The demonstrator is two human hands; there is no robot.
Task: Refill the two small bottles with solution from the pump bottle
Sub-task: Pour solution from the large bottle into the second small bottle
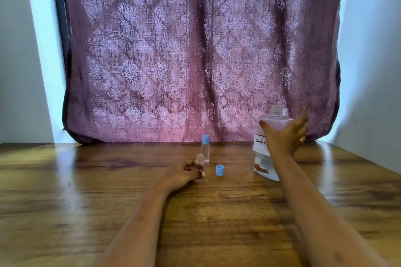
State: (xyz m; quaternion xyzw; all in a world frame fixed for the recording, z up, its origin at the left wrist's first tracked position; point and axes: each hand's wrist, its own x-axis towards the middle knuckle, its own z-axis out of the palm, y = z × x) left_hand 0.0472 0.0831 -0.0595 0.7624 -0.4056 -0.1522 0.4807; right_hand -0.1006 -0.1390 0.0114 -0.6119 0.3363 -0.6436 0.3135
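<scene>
Left hand grips uncapped small bottle; right hand grips pump bottle.
Blue cap lies at the small bottle's 3 o'clock.

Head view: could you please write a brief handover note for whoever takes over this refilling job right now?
Left hand: holds the uncapped small bottle, which stands on the table.
Right hand: grips the big solution bottle; its neck is open, with no pump fitted.
The loose blue cap lies between the two. The capped small bottle stands just behind the uncapped one.
Done: one small bottle opened. Fill levels cannot be told.
Left: pour into the open bottle, recap it, then deal with the capped one.
</scene>
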